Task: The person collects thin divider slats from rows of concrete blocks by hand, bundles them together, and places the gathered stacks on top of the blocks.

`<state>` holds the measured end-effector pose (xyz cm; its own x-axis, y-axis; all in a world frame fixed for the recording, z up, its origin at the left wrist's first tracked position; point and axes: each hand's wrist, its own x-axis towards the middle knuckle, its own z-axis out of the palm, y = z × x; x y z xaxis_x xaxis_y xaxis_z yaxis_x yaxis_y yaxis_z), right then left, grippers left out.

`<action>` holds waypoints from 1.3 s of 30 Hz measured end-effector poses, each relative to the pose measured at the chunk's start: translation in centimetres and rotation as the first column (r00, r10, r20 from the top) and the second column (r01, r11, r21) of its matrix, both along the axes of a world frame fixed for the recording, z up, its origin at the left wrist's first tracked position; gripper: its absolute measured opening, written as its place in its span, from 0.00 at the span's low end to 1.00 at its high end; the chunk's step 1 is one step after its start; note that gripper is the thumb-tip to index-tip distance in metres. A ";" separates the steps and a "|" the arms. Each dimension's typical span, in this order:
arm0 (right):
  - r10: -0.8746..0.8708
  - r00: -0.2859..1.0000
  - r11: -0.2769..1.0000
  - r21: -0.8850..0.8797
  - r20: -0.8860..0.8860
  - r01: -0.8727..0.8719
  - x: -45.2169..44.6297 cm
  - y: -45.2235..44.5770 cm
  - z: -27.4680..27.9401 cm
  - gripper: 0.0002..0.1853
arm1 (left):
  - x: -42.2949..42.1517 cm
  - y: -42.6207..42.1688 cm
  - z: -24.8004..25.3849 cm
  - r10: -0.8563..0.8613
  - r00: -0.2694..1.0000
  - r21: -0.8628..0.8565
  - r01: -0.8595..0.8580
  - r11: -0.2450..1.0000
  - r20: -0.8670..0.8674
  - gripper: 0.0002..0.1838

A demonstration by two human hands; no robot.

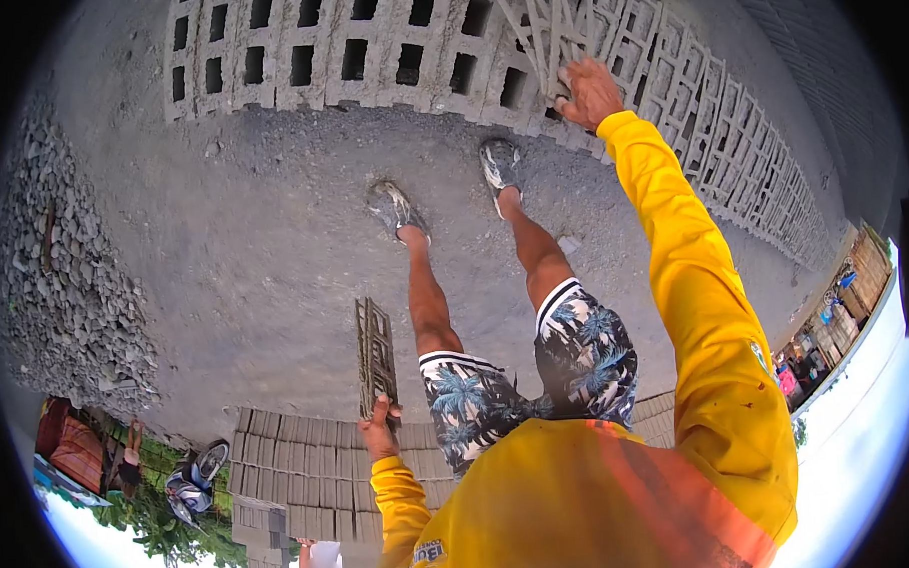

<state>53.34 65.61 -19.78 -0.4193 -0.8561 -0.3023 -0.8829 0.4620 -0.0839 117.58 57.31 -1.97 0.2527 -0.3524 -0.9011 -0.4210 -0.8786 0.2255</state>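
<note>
My left hand (380, 429) is closed around the lower end of a flat slatted frame (375, 349), which stands out above the ground beside my left leg. My right hand (590, 94) reaches far forward, its fingers curled at another grey slatted frame (536, 39). That frame leans among similar ones on top of a long row of hollow concrete blocks (331, 46). The fingertips of my right hand are partly hidden against the frame and blocks.
My shoes (400, 208) stand on grey, gritty ground. More blocks with frames over them (714, 125) curve off to the right. A gravel heap (68, 267) lies at the left. Stacked blocks (290, 460) and a motorcycle (193, 483) are behind, with a person (130, 461) near it.
</note>
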 end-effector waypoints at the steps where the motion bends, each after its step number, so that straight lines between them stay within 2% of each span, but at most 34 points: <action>1: 0.014 0.999 0.999 -0.044 0.047 -0.012 0.3 1.5 0.1 0.22 | -0.7 0.7 0.3 -0.017 1.000 -0.011 0.017 1.000 0.007 0.16; 4: 0.018 0.997 1.000 -0.017 0.074 -0.017 0.9 4.6 -0.3 0.22 | -1.7 2.2 2.3 -0.138 0.987 -0.007 0.139 0.990 0.078 0.16; 8: -0.151 0.987 0.988 0.027 -0.050 0.152 2.3 6.9 -7.6 0.20 | -5.5 3.7 3.6 -0.179 0.981 -0.050 0.183 0.982 0.079 0.17; 9: -0.261 0.964 0.965 -0.016 -0.055 0.261 3.1 6.4 -7.3 0.20 | -5.9 4.1 4.1 -0.171 0.981 -0.057 0.176 0.983 0.089 0.17; 12: -0.327 0.942 0.945 0.047 0.075 0.324 3.0 6.1 -6.3 0.24 | -9.7 5.3 5.6 -0.163 0.984 -0.038 0.166 0.985 0.066 0.18; 13: -0.312 0.946 0.947 0.113 0.085 0.302 2.6 5.8 -6.4 0.23 | -10.4 5.8 5.6 -0.178 0.982 -0.036 0.181 0.983 0.059 0.18; 17: -0.341 0.934 0.930 0.185 0.108 0.318 2.2 5.3 -5.7 0.17 | -14.6 6.4 5.8 -0.266 0.963 -0.003 0.266 0.964 -0.034 0.16; 20: -0.287 0.955 0.941 0.206 0.071 0.268 2.0 5.2 -4.5 0.16 | -17.5 7.0 5.8 -0.341 0.937 0.023 0.344 0.939 -0.081 0.16; 24: -0.137 0.959 0.989 -0.021 0.249 0.146 -1.0 7.0 3.7 0.17 | -20.4 7.3 7.1 -0.408 0.906 0.033 0.414 0.910 -0.114 0.18; 28: -0.067 0.962 0.941 -0.304 0.265 0.149 -7.3 8.6 16.0 0.24 | -21.8 7.3 8.7 -0.407 0.897 -0.010 0.412 0.911 -0.170 0.15; 29: -0.111 0.945 0.962 -0.204 0.309 0.179 -8.4 8.8 20.2 0.27 | -21.5 7.2 8.5 -0.408 0.890 -0.036 0.409 0.912 -0.203 0.14; 32: -0.425 0.747 0.773 -0.225 0.511 0.593 -6.6 13.4 26.8 0.30 | -21.7 6.3 9.4 -0.337 0.888 -0.102 0.321 0.942 -0.313 0.12; 34: -0.519 0.474 0.684 0.012 0.712 0.729 -4.8 18.0 31.9 0.31 | -22.3 6.2 9.0 -0.305 0.877 -0.119 0.281 0.952 -0.370 0.11; 36: -0.393 0.122 0.518 0.110 0.911 0.848 -0.8 22.8 35.0 0.27 | -21.3 5.4 8.4 -0.321 0.873 -0.127 0.295 0.947 -0.368 0.11; 38: -0.407 -0.037 0.308 0.175 0.913 0.935 5.0 27.7 33.7 0.22 | -21.5 4.3 7.9 -0.299 0.871 -0.125 0.272 0.954 -0.390 0.11; 39: -0.343 -0.191 0.168 0.260 0.920 0.951 8.1 29.5 33.5 0.22 | -21.4 4.0 7.2 -0.296 0.863 -0.122 0.270 0.955 -0.410 0.11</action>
